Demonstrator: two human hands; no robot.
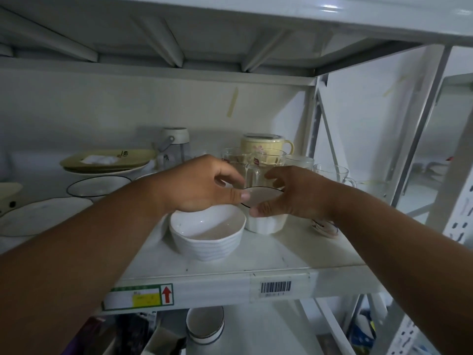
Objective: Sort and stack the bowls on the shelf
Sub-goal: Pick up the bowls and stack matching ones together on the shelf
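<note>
Ribbed white bowl (206, 235) sits near the shelf (256, 280) front edge, middle. Just behind it, my left hand (202, 185) and right hand (294, 196) both grip a black-rimmed bowl (261, 197) over a fluted white bowl (266, 222). Glass mugs (330, 172) toward the back.

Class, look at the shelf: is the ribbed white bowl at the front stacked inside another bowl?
No, the ribbed white bowl sits alone on the shelf.
</note>
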